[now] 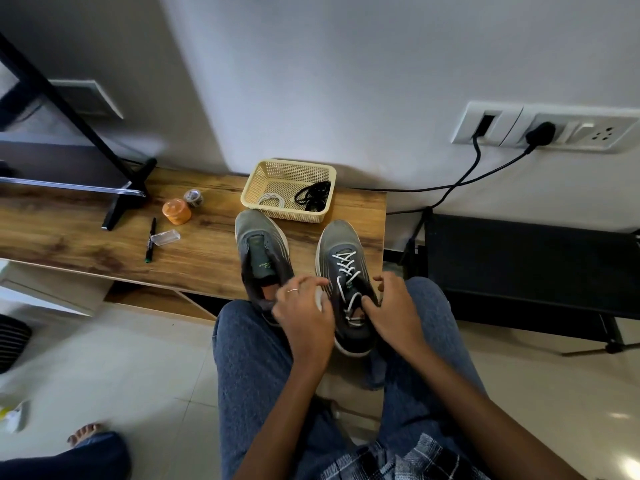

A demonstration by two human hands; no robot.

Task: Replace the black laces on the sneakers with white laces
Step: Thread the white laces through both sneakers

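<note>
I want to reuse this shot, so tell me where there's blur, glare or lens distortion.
Head view: strong wide-angle bending, with the wall and socket panel curving outward. The floor at lower left is smeared. Small glare spots sit on the tiles at lower right. The hands and the laced sneaker are fairly sharp; a soft shadow falls on the wall behind the basket.

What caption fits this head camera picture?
Two hands thread white lace through right grey sneaker; left grey sneaker laceless.

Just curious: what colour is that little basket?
Cream, a pale yellow mesh basket, clearest in the head view.
</note>
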